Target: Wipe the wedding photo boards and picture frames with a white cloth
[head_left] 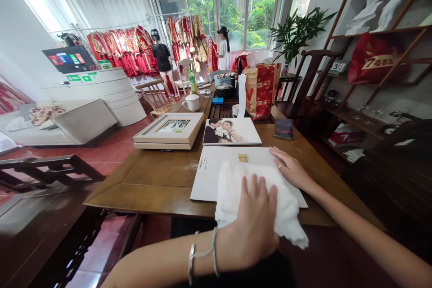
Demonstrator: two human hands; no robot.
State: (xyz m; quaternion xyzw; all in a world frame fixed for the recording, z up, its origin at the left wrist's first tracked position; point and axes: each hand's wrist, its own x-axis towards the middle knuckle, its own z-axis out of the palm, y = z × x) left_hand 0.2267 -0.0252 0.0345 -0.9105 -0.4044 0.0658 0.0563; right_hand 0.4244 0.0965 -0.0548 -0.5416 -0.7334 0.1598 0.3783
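- A brown wooden table point(141, 189) is standing near, and a white board point(205, 189) is lying flat by its near edge; a small yellow metal piece point(242, 158) is showing on the board's far part.
- Just beyond, a photo panel point(232, 132) is lying, with a pale picture frame point(195, 131) at its left.
- Farther, a white cup point(192, 103) is standing at the left, a paper bag point(261, 94) at the right.
- Far away, red garments point(123, 49) are hanging, and two people point(162, 57) are standing beside them.
- The left arm point(162, 254) is coming from the near left, wearing bracelets point(215, 252).
- The right arm point(357, 225) is stretching from the near right, reaching farther.
- The left hand point(256, 216) is lying palm down, fingers slightly spread, on a white cloth point(229, 189), which is covering the board's middle and passing its near edge.
- The right hand point(290, 167) is resting flat, not gripping, on the board's far right part.
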